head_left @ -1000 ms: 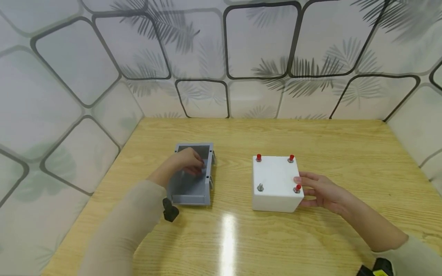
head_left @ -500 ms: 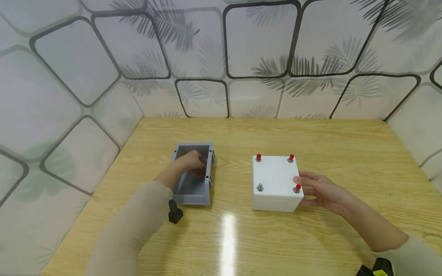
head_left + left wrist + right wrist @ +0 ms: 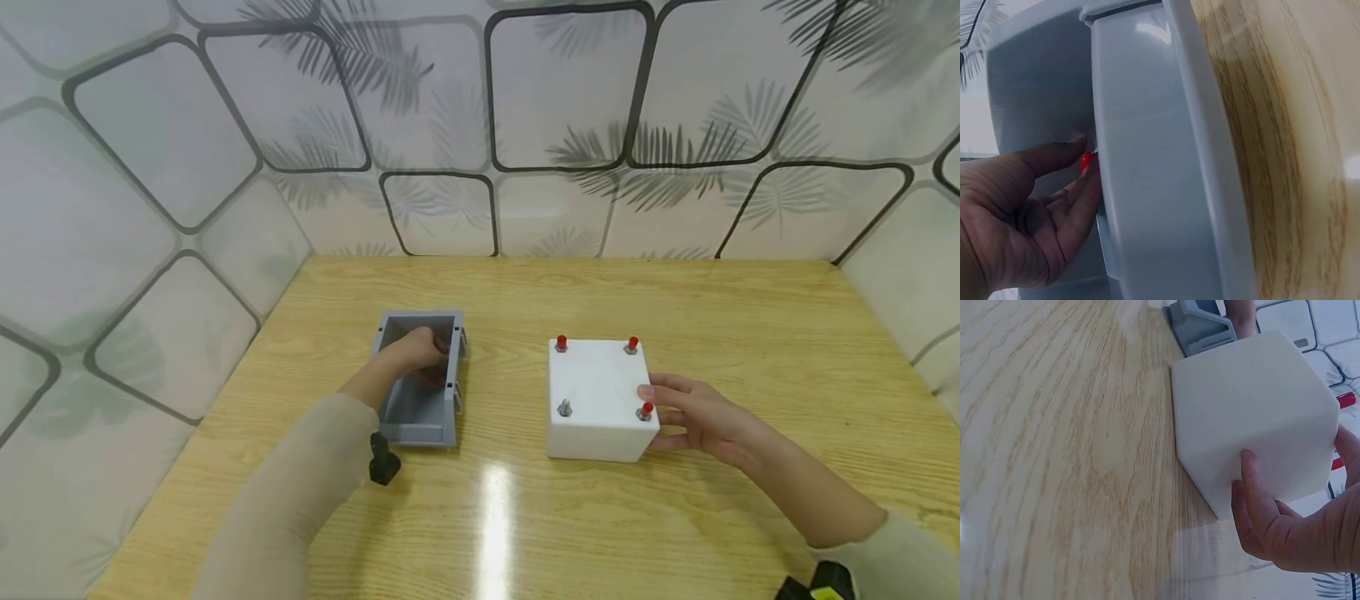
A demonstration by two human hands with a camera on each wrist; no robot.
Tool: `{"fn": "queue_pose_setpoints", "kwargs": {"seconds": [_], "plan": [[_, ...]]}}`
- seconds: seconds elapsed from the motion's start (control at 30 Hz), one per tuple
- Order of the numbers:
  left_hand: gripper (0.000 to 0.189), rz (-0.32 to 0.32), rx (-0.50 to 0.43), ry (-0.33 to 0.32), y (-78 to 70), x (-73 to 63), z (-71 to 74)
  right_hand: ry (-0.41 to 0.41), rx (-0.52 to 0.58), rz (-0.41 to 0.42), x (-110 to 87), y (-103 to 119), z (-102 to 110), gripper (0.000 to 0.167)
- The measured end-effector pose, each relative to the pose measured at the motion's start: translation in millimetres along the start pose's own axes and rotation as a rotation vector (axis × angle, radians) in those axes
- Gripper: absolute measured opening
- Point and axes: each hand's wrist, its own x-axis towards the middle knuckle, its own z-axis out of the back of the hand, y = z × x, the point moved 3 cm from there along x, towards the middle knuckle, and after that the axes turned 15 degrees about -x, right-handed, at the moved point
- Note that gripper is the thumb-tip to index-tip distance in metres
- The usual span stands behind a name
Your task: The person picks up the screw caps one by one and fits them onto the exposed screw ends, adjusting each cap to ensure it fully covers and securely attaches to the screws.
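A white box (image 3: 600, 383) stands on the table, with red caps on three of its corner metal posts. Its near-left post (image 3: 566, 407) is bare metal. At the box's right side, my right hand (image 3: 701, 419) touches the wall with its fingers, while the thumb lies on the top edge. My left hand (image 3: 420, 354) reaches into a grey bin (image 3: 415, 434) at the left. Between thumb and forefinger it pinches a small red cap (image 3: 1086, 161), seen in the left wrist view close to the bin's inner wall. The fingers partly cover this cap.
The wooden table (image 3: 510, 292) meets patterned walls (image 3: 558, 100) at the back and both sides. Bare table separates the bin from the box. A bright reflection lies on the table's front half.
My left hand has moved a little right and deeper into the bin, and its fingers have drawn together toward the right wall. The right hand and the box have stayed put.
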Motion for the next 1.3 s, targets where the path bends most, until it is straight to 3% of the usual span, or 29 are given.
{"fn": "queue_pose_setpoints", "kwargs": {"seconds": [0.2,0.3,0.43,0.57,0.77,0.93,1.1,1.3], "plan": [[0.052,-0.013,0.023,0.051,-1.2,-3.7,1.8,0.0,-0.009,-0.008,1.1,0,0,0.081],[0.051,-0.003,0.027,0.059,-0.8,-2.7,1.4,-0.004,-0.004,-0.017,1.4,0,0,0.082],[0.046,0.03,-0.049,0.057,0.1,-0.4,-0.1,-0.005,-0.001,-0.02,1.1,1,0,0.082],[0.044,0.091,-0.192,0.052,4.4,3.7,-2.9,-0.004,0.003,-0.021,0.7,1,0,0.083],[0.031,0.185,-0.354,-0.064,11.7,11.1,-4.5,-0.008,0.009,-0.024,0.3,0,0,0.083],[0.009,0.221,-0.376,-0.158,11.1,12.7,-5.4,-0.01,0.002,-0.02,-0.2,1,0,0.082],[0.01,0.208,-0.361,-0.188,9.6,10.3,-7.7,-0.01,-0.008,-0.021,0.0,1,0,0.083],[0.016,0.142,-0.348,-0.237,10.9,8.2,-10.1,-0.005,0.001,-0.014,0.8,-1,0,0.083]]}}
